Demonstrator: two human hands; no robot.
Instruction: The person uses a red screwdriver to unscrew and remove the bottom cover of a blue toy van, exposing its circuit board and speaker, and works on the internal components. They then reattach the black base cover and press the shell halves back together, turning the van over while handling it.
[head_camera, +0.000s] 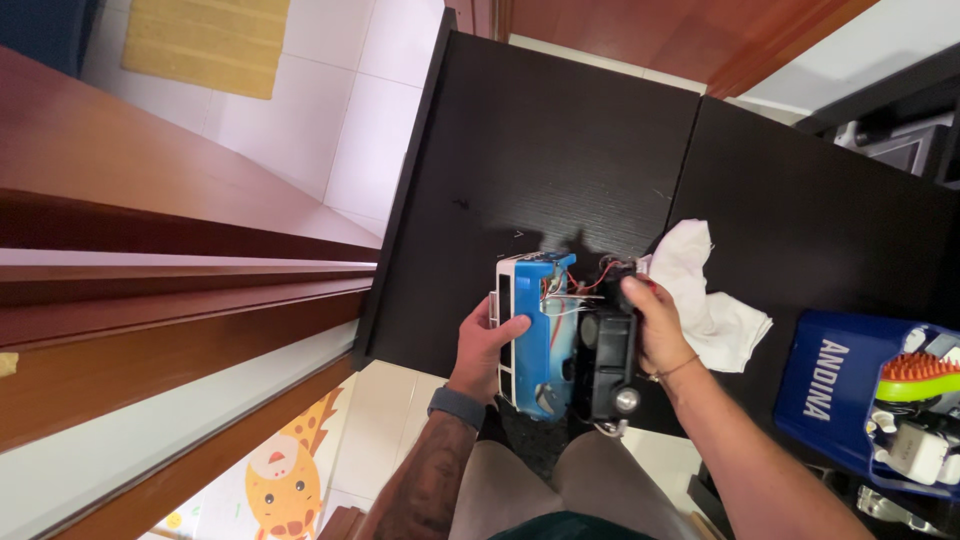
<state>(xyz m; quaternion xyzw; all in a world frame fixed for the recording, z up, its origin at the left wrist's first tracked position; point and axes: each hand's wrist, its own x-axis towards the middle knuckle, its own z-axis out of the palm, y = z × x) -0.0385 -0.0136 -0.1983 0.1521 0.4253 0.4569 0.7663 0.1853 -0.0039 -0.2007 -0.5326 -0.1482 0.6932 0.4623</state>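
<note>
Head view recorded the left hand (487, 340) gripping a blue and white toy van shell (535, 330), fingers curled over its white side. Right hand (655, 325) clasped the black chassis (608, 365), fingers wrapped round it. Both parts were held over the black table's (560, 150) near edge, joined by thin wires (575, 290). A white cloth (705, 295) lay just beside the right hand.

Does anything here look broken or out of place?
Yes: the blue and white toy van is split open. The left hand holds its shell, the right hand its black underside, with thin red and white wires exposed between them.
</note>
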